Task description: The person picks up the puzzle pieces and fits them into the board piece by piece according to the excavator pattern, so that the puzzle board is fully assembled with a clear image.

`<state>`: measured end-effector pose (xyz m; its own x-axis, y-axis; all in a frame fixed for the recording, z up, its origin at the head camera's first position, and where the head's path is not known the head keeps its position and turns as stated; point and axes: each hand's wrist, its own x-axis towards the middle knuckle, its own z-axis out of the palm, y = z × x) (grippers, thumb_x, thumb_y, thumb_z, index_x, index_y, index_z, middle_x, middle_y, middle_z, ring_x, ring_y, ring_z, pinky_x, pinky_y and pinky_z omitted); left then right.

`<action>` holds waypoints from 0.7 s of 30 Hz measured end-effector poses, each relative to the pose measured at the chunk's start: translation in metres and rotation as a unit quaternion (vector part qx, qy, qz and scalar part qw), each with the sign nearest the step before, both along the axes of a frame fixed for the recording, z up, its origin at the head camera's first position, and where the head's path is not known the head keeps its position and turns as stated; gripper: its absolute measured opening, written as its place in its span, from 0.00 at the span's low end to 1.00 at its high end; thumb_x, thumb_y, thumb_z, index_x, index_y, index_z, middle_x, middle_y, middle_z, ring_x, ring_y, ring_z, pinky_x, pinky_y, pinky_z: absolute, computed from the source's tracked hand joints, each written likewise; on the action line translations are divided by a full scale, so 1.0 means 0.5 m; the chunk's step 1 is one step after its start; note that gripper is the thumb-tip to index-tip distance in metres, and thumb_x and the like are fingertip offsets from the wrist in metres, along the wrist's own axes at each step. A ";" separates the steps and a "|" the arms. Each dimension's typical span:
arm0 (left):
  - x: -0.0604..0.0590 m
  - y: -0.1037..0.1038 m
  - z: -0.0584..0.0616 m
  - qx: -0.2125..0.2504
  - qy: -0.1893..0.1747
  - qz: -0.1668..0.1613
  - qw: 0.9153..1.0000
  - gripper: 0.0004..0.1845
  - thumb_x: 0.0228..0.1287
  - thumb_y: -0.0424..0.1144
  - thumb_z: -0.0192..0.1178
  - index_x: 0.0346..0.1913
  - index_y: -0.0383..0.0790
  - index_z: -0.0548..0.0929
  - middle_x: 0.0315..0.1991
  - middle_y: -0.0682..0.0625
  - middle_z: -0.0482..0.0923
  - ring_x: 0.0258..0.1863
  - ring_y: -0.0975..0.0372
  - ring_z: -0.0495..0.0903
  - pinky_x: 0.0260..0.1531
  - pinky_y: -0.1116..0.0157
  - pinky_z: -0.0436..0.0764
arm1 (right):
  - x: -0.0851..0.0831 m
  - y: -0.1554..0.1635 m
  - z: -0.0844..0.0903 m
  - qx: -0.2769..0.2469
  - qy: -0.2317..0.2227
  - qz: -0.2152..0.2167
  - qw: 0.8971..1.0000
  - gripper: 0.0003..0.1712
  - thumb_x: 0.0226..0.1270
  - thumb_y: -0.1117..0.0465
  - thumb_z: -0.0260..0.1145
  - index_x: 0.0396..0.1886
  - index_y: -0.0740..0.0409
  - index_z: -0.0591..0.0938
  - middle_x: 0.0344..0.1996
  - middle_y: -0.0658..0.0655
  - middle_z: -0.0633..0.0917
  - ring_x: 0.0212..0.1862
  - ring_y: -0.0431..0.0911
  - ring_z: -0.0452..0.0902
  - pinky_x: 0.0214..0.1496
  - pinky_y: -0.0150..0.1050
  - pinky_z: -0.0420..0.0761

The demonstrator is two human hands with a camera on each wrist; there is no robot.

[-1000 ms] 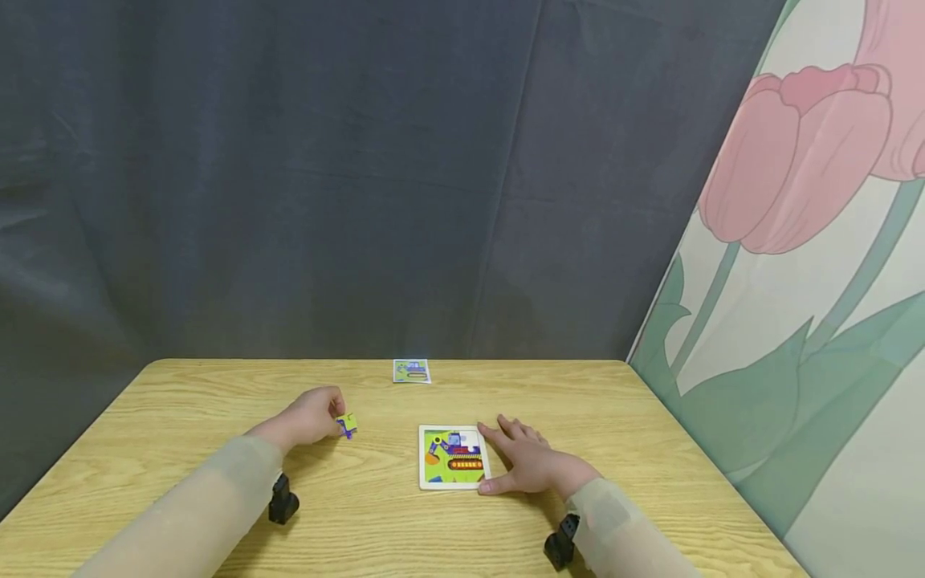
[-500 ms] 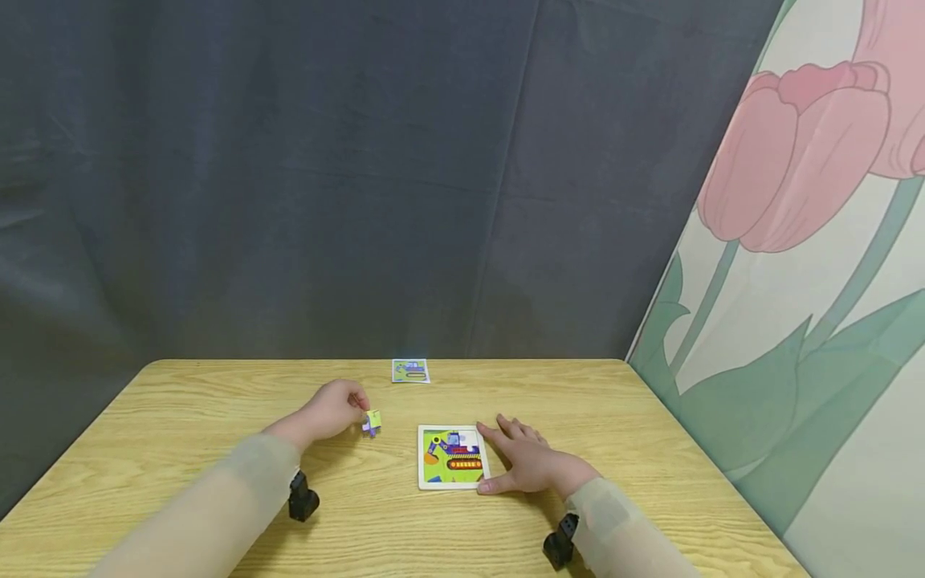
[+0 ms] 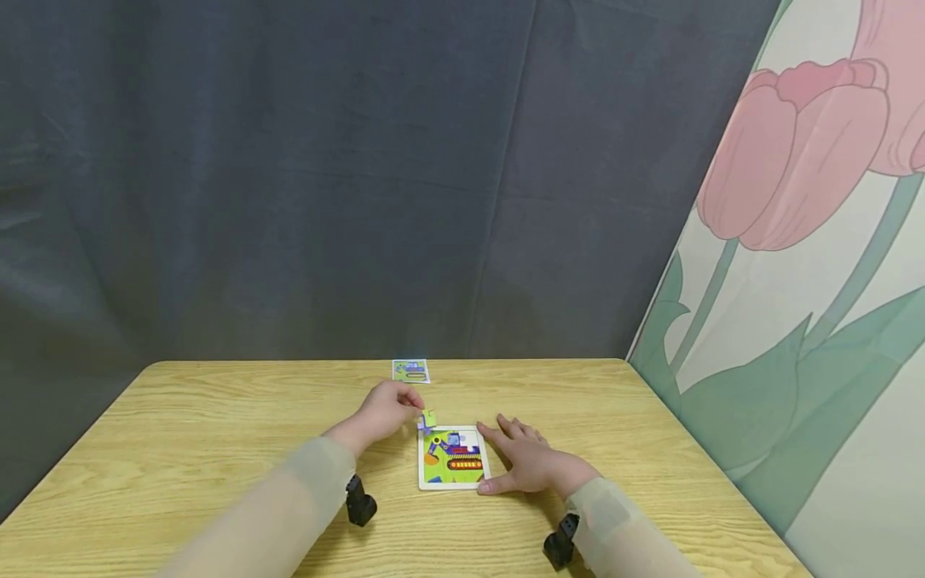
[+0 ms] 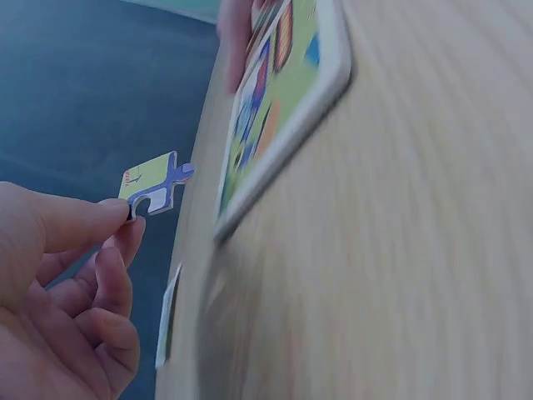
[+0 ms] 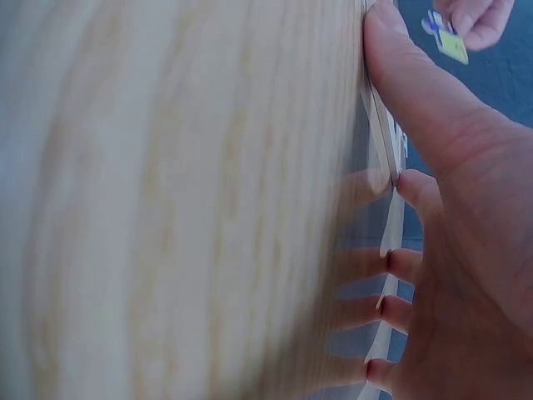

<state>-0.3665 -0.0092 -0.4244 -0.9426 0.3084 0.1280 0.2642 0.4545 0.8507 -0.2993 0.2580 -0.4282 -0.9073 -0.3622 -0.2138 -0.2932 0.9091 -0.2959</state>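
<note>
A square puzzle board [image 3: 452,458] with a white frame [image 4: 287,119] lies on the wooden table [image 3: 217,433]; it shows a digger on green, with a white gap at its far right. My left hand [image 3: 386,409] pinches a small green and purple puzzle piece [image 3: 428,420] [image 4: 154,184] between thumb and forefinger, just above the board's far left corner. The same piece [image 5: 445,39] shows at the top of the right wrist view. My right hand [image 3: 523,461] lies flat against the board's right edge, thumb [image 5: 416,92] along its near side, fingers spread.
A small picture card [image 3: 410,371] of the same digger lies at the table's far edge. A dark curtain hangs behind the table, and a panel painted with a pink tulip [image 3: 795,160] stands at the right. Bare wood stretches to the left.
My left hand has carried the puzzle piece to the right, from the table's left-middle to the board's far left corner. The right hand and board have not moved.
</note>
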 end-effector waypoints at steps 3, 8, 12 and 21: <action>0.005 0.032 -0.005 0.005 -0.001 -0.013 1.000 0.04 0.61 0.26 0.65 0.32 0.38 0.84 0.28 0.50 0.75 0.29 0.60 0.72 0.29 0.64 0.73 | 0.000 -0.001 0.001 0.002 -0.001 -0.004 1.000 0.57 0.53 0.28 0.67 0.79 0.43 0.57 0.77 0.63 0.52 0.74 0.66 0.44 0.69 0.65 0.50; 0.017 0.077 -0.006 0.003 -0.002 -0.038 0.999 0.01 0.61 0.28 0.66 0.33 0.35 0.84 0.29 0.51 0.76 0.31 0.61 0.74 0.34 0.63 0.74 | 0.000 -0.002 0.001 0.001 -0.001 -0.004 1.000 0.57 0.53 0.28 0.67 0.79 0.42 0.57 0.77 0.63 0.51 0.74 0.66 0.44 0.69 0.64 0.50; 0.025 0.105 -0.007 -0.014 -0.002 -0.046 0.999 0.02 0.63 0.31 0.65 0.34 0.34 0.85 0.29 0.52 0.76 0.31 0.61 0.74 0.34 0.63 0.75 | -0.002 0.000 -0.001 0.001 0.001 0.001 1.000 0.57 0.54 0.27 0.66 0.79 0.42 0.57 0.77 0.63 0.51 0.74 0.66 0.45 0.69 0.64 0.49; 0.026 0.130 -0.016 -0.032 -0.007 -0.038 0.999 0.03 0.64 0.29 0.64 0.35 0.40 0.85 0.30 0.52 0.76 0.32 0.60 0.75 0.35 0.61 0.75 | -0.005 0.004 -0.004 0.007 0.000 0.001 1.000 0.57 0.54 0.27 0.65 0.79 0.43 0.57 0.77 0.63 0.51 0.74 0.66 0.44 0.69 0.65 0.49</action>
<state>-0.3536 0.0559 -0.4326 -0.9179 0.3857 0.0931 0.2883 0.4874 0.8242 -0.3019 0.2600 -0.4300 -0.9065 -0.3614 -0.2184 -0.2956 0.9125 -0.2829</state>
